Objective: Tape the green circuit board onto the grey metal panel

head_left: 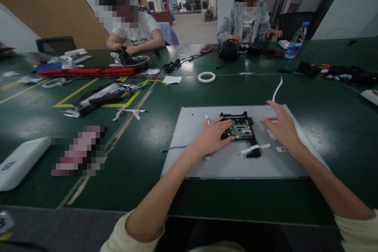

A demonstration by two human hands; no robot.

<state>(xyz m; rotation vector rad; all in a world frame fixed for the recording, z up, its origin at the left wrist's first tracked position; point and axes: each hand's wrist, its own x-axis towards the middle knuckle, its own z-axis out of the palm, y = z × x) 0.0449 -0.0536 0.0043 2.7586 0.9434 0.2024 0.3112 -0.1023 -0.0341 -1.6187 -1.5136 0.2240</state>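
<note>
A grey flat panel lies on the table in front of me. On it rests a black bracket with a green circuit board. My left hand lies over the board's left side, fingers spread and touching it. White tape crosses the bracket's lower leg. My right hand hovers over the panel's right side, thumb and index finger apart. A loose strip of white tape stands up from its index finger; how it is held there is partly hidden.
A roll of white tape lies beyond the panel. Left are a phone, a white box-like device and a cable bundle. Two people sit across the green table, near a water bottle and a black case.
</note>
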